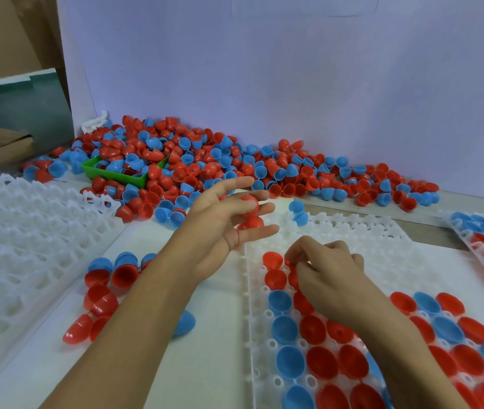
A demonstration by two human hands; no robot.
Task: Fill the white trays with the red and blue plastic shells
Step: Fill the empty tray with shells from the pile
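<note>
Pinching a red shell (291, 262) w/ curled fingers, right hand (327, 271) sits over the white tray (382, 231), near-right, part-filled. Left hand (223, 222), fingers mostly extended, cradles red shells (249, 215) just beside it; loose pile (205, 163) lies far, by the wall.

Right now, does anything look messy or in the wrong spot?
Yes. Two blue shells sit loose on the far corner of the white tray, not nested in cups. A green bin is half buried under the big shell pile.
</note>
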